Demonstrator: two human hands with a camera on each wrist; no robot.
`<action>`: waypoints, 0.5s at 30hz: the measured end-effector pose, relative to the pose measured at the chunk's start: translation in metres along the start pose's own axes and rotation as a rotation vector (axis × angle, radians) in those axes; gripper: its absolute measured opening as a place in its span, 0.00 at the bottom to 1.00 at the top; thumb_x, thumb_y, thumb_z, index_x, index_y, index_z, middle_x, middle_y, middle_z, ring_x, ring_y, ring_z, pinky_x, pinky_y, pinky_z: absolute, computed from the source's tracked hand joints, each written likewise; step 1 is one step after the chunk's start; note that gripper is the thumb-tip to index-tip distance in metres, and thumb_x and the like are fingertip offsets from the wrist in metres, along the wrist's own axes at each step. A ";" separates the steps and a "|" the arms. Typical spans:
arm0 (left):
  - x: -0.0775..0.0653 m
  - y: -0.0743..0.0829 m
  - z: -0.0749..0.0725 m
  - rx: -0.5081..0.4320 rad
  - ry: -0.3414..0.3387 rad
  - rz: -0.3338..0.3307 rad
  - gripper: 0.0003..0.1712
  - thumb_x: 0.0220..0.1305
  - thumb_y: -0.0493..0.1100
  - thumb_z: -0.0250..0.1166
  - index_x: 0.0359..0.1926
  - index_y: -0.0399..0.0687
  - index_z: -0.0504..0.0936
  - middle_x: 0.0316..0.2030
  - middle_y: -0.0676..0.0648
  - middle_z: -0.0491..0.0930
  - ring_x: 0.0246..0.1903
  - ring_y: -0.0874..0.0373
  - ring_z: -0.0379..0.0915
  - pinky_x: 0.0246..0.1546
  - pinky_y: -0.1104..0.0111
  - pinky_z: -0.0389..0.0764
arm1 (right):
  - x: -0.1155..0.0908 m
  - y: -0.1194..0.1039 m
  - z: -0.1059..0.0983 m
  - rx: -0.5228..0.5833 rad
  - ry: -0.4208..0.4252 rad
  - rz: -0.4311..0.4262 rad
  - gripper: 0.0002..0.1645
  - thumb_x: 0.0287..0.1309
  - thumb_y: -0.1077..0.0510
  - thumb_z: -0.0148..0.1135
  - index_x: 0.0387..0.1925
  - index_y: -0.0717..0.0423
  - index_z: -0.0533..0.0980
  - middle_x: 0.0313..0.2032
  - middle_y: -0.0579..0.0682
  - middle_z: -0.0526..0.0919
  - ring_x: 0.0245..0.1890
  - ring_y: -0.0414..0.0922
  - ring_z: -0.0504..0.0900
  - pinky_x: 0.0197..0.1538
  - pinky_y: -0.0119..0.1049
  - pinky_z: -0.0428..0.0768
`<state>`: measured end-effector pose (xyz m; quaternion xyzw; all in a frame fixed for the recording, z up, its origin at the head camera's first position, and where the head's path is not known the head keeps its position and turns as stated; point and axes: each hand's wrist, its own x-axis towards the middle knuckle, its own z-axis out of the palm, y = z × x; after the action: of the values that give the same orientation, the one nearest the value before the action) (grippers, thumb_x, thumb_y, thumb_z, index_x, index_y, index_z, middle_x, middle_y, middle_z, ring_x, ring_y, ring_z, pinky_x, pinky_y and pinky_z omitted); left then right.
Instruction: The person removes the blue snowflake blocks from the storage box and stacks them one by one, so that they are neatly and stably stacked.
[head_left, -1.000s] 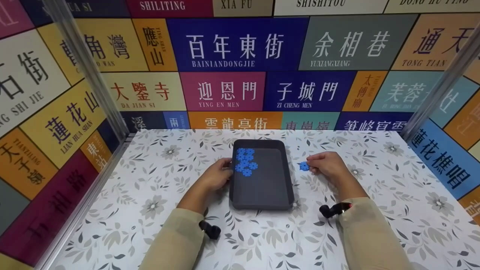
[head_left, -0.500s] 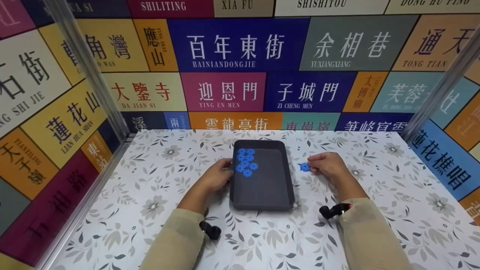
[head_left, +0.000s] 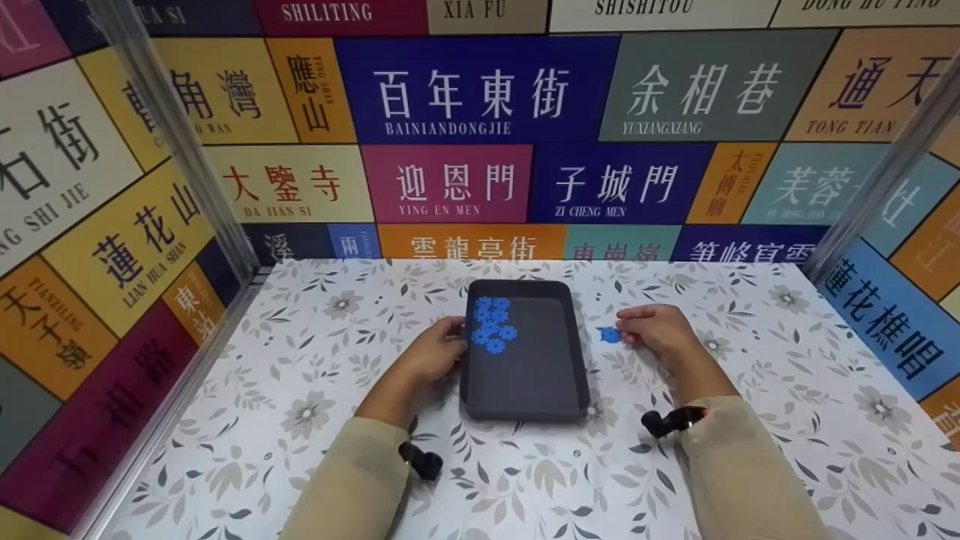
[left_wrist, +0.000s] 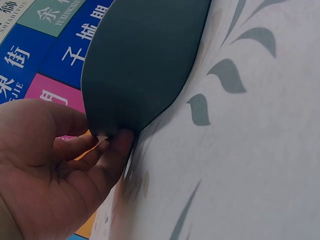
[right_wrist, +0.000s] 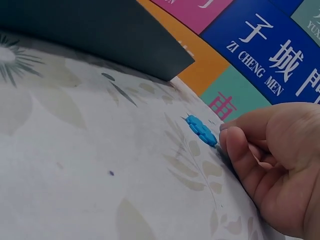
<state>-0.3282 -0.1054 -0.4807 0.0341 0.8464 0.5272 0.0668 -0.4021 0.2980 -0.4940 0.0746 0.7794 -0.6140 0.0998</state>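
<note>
one dark tray [head_left: 529, 386] on my feed sits on the counter [head_left: 517, 487], its wall held in the fingers of the left hand [head_left: 433, 355]. inside, just past those fingers, i see a group of blue flower-shaped pieces [head_left: 489, 330]. at the right hand [head_left: 656, 331], thumb and forefinger are bent close together — another blue shape [head_left: 609, 335] shows right at their tips, outside the tray. whether they grip it, i cannot tell from here.
</note>
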 end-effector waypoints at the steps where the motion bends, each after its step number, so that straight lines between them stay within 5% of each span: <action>1: 0.000 0.000 0.000 -0.007 -0.002 0.003 0.31 0.76 0.38 0.55 0.77 0.40 0.70 0.69 0.37 0.78 0.62 0.45 0.79 0.63 0.53 0.83 | 0.000 -0.001 -0.001 0.004 0.002 0.004 0.27 0.68 0.64 0.69 0.65 0.70 0.77 0.37 0.45 0.89 0.30 0.35 0.84 0.37 0.28 0.85; 10: 0.002 0.000 0.000 0.005 0.003 -0.025 0.31 0.75 0.39 0.56 0.77 0.42 0.70 0.71 0.38 0.77 0.65 0.45 0.78 0.66 0.52 0.82 | 0.001 -0.005 0.002 0.118 -0.003 -0.022 0.29 0.69 0.60 0.70 0.67 0.67 0.76 0.32 0.43 0.88 0.29 0.36 0.82 0.35 0.27 0.83; 15: 0.003 -0.001 0.001 0.001 -0.002 -0.029 0.31 0.76 0.39 0.56 0.78 0.43 0.70 0.70 0.38 0.77 0.62 0.45 0.80 0.64 0.53 0.83 | -0.004 -0.012 0.014 0.191 -0.026 -0.118 0.14 0.68 0.62 0.70 0.53 0.61 0.86 0.30 0.41 0.88 0.28 0.36 0.83 0.34 0.27 0.83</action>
<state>-0.3307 -0.1040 -0.4821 0.0227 0.8470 0.5257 0.0753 -0.3998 0.2820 -0.4845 0.0300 0.7192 -0.6910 0.0662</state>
